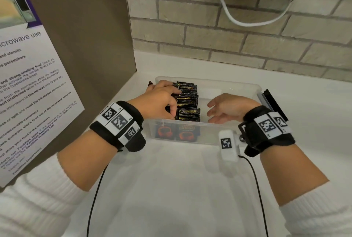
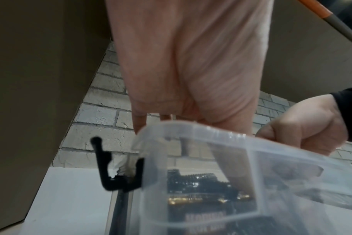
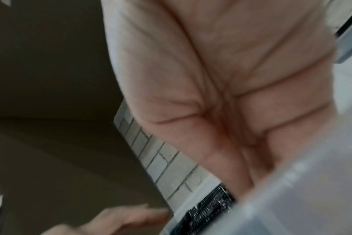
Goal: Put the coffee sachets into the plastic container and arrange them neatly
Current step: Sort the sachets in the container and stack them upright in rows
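Note:
A clear plastic container (image 1: 209, 82) stands on the white counter. Black coffee sachets (image 1: 187, 101) stand on edge in a row in its left half; two more with orange cup prints (image 1: 185, 133) show through the front wall. My left hand (image 1: 162, 99) reaches into the left side, fingers and thumb curled round a bunch of sachets. My right hand (image 1: 226, 109) hovers over the bare right half, fingers relaxed and holding nothing. The left wrist view shows the palm (image 2: 191, 63), the container rim (image 2: 191, 132) and sachets (image 2: 201, 187) through the wall. The right wrist view is blurred: palm (image 3: 221, 79), sachets (image 3: 209, 206).
A brown cabinet panel (image 1: 85, 36) with a microwave notice (image 1: 28, 84) stands close at the left. A brick wall (image 1: 228, 36) with a white cable (image 1: 238, 17) runs behind. Black lid clips hang at the container's right end (image 1: 274, 103) and left end (image 2: 104, 167). White counter (image 1: 181, 189) lies in front.

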